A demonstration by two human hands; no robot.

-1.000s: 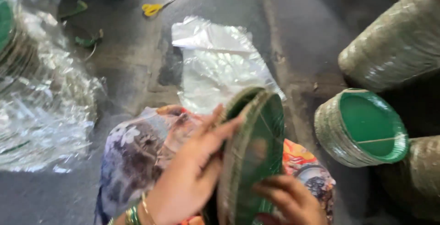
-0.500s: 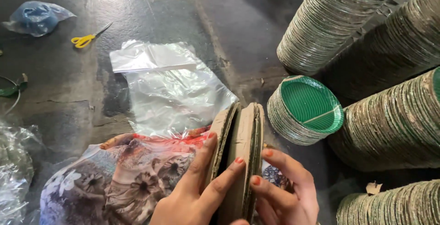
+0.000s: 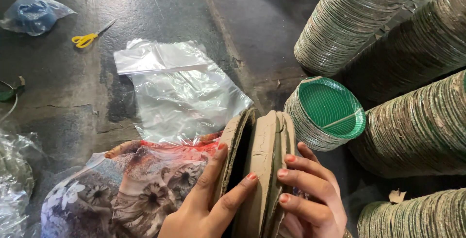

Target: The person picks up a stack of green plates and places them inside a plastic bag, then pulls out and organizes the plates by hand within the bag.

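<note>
I hold a small stack of paper plates (image 3: 264, 165) on edge at the bottom middle, brown backs showing. My left hand (image 3: 208, 204) grips the stack's left side, with its fingers parting the plates. My right hand (image 3: 310, 196) clasps the stack's right side, red-painted nails on the rim. My knee lies below the hands, covered in flowered cloth (image 3: 126, 189).
A short stack of green-faced plates (image 3: 325, 114) lies right of my hands. Long rolls of stacked plates (image 3: 412, 58) fill the right side. Clear plastic bags (image 3: 179, 92) lie on the dark floor (image 3: 160, 10), with yellow scissors (image 3: 90, 36) and a blue bag (image 3: 34, 15) at top left.
The view has shifted slightly, so the floor items sit lower in frame. My hands keep hold of the plates, and the gap in the stack has widened a little.
</note>
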